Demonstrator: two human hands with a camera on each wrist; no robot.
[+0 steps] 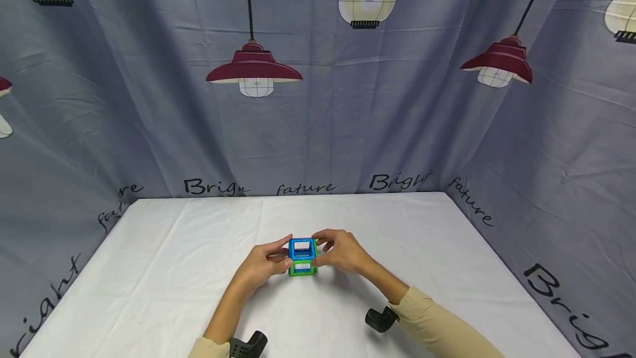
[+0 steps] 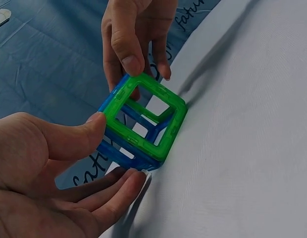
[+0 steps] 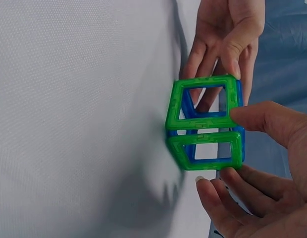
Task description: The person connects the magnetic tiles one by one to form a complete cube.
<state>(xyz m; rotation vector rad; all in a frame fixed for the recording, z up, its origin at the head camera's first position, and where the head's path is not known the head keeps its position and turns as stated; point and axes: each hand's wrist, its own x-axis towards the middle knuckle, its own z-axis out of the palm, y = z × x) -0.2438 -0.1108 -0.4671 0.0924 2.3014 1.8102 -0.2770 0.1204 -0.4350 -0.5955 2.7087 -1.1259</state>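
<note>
Between the two hands is a small open-framed cube of magnetic tiles (image 1: 302,259), on the white table near its middle. Its green tile (image 2: 131,139) faces the person, while blue tiles form the top and the left side. On the right side, another green tile (image 3: 205,166) shows. My left hand (image 1: 259,266) pinches the cube's left side, thumb at the near upper edge, fingers along the side. From the right, my right hand (image 1: 346,253) grips it with thumb near the front corner and fingers toward the back edge.
A white cloth covers the table (image 1: 164,269). Behind and beside it hangs a grey-blue curtain (image 1: 308,137) printed with lamps and lettering. A black wrist camera (image 1: 381,319) sits at the right sleeve, another camera (image 1: 248,345) at the left.
</note>
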